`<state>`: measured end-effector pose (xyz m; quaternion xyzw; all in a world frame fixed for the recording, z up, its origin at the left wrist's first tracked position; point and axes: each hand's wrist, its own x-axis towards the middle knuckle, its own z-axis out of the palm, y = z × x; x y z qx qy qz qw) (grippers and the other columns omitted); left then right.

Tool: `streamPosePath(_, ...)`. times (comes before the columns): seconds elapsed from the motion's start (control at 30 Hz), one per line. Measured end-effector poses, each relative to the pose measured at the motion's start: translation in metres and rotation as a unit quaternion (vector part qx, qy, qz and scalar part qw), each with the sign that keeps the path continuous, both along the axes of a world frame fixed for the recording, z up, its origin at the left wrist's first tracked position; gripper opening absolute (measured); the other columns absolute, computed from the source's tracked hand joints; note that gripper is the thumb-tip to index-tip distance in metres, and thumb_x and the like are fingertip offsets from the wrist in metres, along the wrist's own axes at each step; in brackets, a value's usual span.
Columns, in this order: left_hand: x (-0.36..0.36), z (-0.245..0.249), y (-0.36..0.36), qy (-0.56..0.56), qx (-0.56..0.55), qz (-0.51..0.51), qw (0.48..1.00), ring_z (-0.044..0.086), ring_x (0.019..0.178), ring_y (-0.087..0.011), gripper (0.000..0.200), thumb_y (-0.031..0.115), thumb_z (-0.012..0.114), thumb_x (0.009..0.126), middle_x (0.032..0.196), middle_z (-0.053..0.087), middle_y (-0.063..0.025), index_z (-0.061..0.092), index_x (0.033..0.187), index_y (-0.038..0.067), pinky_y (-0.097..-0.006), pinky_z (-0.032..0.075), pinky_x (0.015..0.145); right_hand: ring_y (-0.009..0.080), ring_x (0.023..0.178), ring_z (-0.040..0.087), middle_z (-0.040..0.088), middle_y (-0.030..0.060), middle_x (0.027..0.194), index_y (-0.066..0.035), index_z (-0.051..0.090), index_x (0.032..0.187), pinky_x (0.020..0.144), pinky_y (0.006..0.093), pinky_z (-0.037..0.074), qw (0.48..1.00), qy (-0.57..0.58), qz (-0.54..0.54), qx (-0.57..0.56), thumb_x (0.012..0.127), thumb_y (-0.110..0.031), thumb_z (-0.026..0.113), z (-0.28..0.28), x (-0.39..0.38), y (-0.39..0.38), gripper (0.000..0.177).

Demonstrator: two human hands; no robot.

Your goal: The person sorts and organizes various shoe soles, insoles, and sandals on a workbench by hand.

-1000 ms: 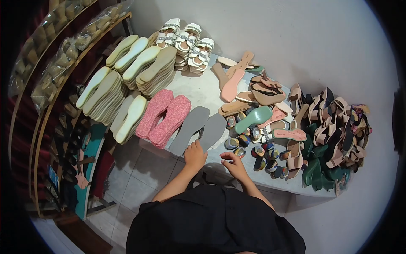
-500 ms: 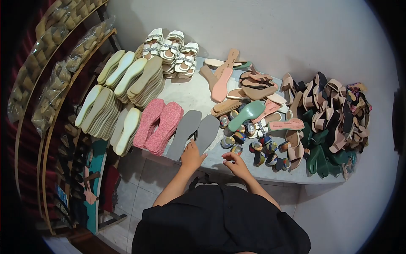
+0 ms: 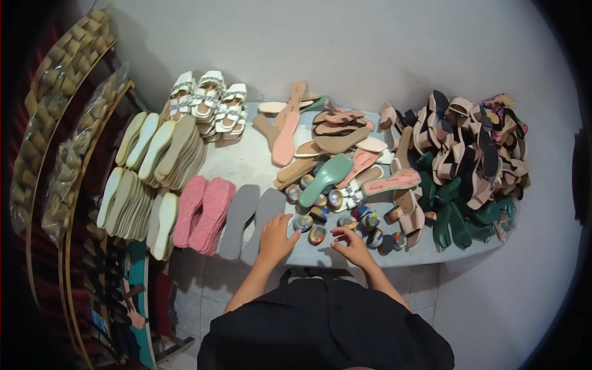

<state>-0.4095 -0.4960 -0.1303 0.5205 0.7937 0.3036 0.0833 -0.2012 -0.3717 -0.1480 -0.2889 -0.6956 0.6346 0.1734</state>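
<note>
My left hand (image 3: pixel 276 239) hovers over the lower part of the right grey sole (image 3: pixel 267 206), thumb and fingers apart, with nothing visible in it. Its thumb points toward a multicoloured rounded piece, like a shoe heel (image 3: pixel 303 223). At the table's front, my right hand (image 3: pixel 353 248) is open with curved fingers and holds nothing I can see. Between the hands lies another multicoloured heel-like piece (image 3: pixel 317 234). Several more such pieces lie beyond my right hand, below a green insole (image 3: pixel 327 180). A second grey sole (image 3: pixel 239 222) lies left of my left hand.
Pink textured soles (image 3: pixel 213 216) and stacks of beige soles (image 3: pixel 132 206) line the table's left. White sandals (image 3: pixel 208 95) stand behind them. Strappy heeled sandals (image 3: pixel 472 148) and green shoe parts (image 3: pixel 459 219) are heaped at right. A curved rack (image 3: pixel 77 197) stands left.
The view has shifted left, so the table's things appear further left and its left side lower. My left hand has moved right, off the gap between the grey soles, toward the multicoloured pieces.
</note>
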Motion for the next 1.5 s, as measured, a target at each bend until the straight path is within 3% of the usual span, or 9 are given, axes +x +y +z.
streamPosePath(0.17, 0.021, -0.006, 0.049, -0.056, -0.033, -0.048, 0.997, 0.055, 0.1, -0.0334, 0.048, 0.028, 0.068, 0.073, 0.109, 0.055, -0.0144, 0.055, 0.113, 0.005, -0.0435, 0.044, 0.085, 0.0147, 0.095, 0.055, 0.059, 0.0071, 0.106, -0.004, 0.056, 0.112, 0.082, 0.0278, 0.046, 0.999, -0.018, -0.031, 0.024, 0.077, -0.011, 0.067, 0.019, 0.037, 0.042, 0.038)
streamPosePath(0.27, 0.01, -0.021, 0.084, 0.007, -0.023, -0.068, 0.997, 0.054, 0.1, -0.0342, 0.049, 0.026, 0.067, 0.073, 0.109, 0.054, -0.0158, 0.054, 0.114, 0.003, -0.0415, 0.044, 0.085, 0.0139, 0.091, 0.056, 0.059, 0.006, 0.103, -0.005, 0.056, 0.112, 0.081, 0.0275, 0.046, 0.999, -0.012, -0.044, 0.023, 0.076, -0.011, 0.068, 0.016, 0.057, 0.063, 0.038)
streamPosePath(0.43, 0.001, -0.041, 0.136, 0.139, -0.051, 0.02, 0.989, 0.048, 0.112, -0.0335, 0.068, 0.027, 0.07, 0.067, 0.117, 0.052, -0.016, 0.042, 0.125, 0.003, -0.0533, 0.033, 0.094, 0.011, 0.085, 0.053, 0.058, 0.0044, 0.101, -0.004, 0.056, 0.113, 0.078, 0.0257, 0.046, 0.999, 0.028, -0.03, -0.026, 0.076, -0.01, 0.068, 0.002, 0.076, 0.083, 0.039)
streamPosePath(0.53, -0.008, -0.061, 0.162, 0.039, -0.133, 0.024, 0.99, 0.046, 0.115, -0.0335, 0.073, 0.029, 0.071, 0.068, 0.121, 0.05, -0.0161, 0.04, 0.128, 0.003, -0.057, 0.03, 0.097, 0.0108, 0.085, 0.053, 0.058, 0.0043, 0.1, -0.004, 0.055, 0.113, 0.077, 0.0253, 0.046, 0.997, 0.033, -0.017, -0.069, 0.076, -0.01, 0.068, -0.003, 0.084, 0.089, 0.039)
streamPosePath(0.83, 0.006, -0.057, 0.185, 0.117, -0.144, 0.062, 0.981, 0.06, 0.091, -0.0318, 0.049, 0.033, 0.069, 0.07, 0.096, 0.061, -0.0138, 0.051, 0.105, 0.004, -0.0536, 0.037, 0.086, 0.0104, 0.084, 0.053, 0.057, 0.0048, 0.097, -0.004, 0.056, 0.113, 0.077, 0.0256, 0.045, 0.999, 0.014, 0.022, -0.025, 0.078, -0.008, 0.066, -0.004, 0.1, 0.114, 0.037)
streamPosePath(1.0, 0.056, -0.031, 0.19, -0.097, -0.012, 0.066, 0.993, 0.061, 0.087, -0.0387, 0.046, 0.032, 0.067, 0.076, 0.092, 0.063, -0.0211, 0.049, 0.11, 0.006, -0.0443, 0.047, 0.076, 0.0104, 0.083, 0.053, 0.055, 0.005, 0.095, -0.004, 0.056, 0.111, 0.071, 0.023, 0.046, 0.998, 0.02, -0.004, -0.067, 0.078, -0.009, 0.065, -0.014, 0.1, 0.129, 0.034)
streamPosePath(1.17, 0.119, -0.029, 0.184, -0.31, 0.061, -0.017, 0.949, 0.06, 0.093, -0.0249, 0.038, 0.027, 0.06, 0.087, 0.1, 0.062, -0.0156, 0.05, 0.115, 0.003, -0.0358, 0.046, 0.079, 0.0075, 0.08, 0.052, 0.052, 0.0056, 0.1, -0.004, 0.041, 0.125, 0.065, 0.0204, 0.046, 0.986, 0.079, -0.083, -0.125, 0.085, -0.011, 0.061, -0.016, 0.086, 0.132, 0.046)
streamPosePath(1.37, 0.15, 0.001, 0.164, -0.425, 0.042, -0.106, 0.898, 0.06, 0.089, -0.019, 0.038, 0.027, 0.054, 0.091, 0.1, 0.062, -0.0132, 0.051, 0.12, 0.002, -0.0331, 0.046, 0.078, 0.0127, 0.081, 0.06, 0.063, 0.0082, 0.096, -0.003, 0.045, 0.118, 0.073, 0.024, 0.047, 0.951, 0.146, -0.159, -0.222, 0.091, -0.014, 0.055, -0.001, 0.078, 0.125, 0.03)
streamPosePath(1.5, 0.117, -0.016, 0.163, -0.343, 0.056, -0.034, 0.937, 0.058, 0.073, -0.0179, 0.031, 0.025, 0.053, 0.09, 0.09, 0.06, -0.0111, 0.059, 0.111, 0.002, -0.0293, 0.046, 0.067, 0.0128, 0.083, 0.06, 0.062, 0.007, 0.097, -0.003, 0.045, 0.119, 0.075, 0.0252, 0.047, 0.953, 0.165, -0.19, -0.17, 0.092, -0.016, 0.053, -0.005, 0.076, 0.133, 0.03)
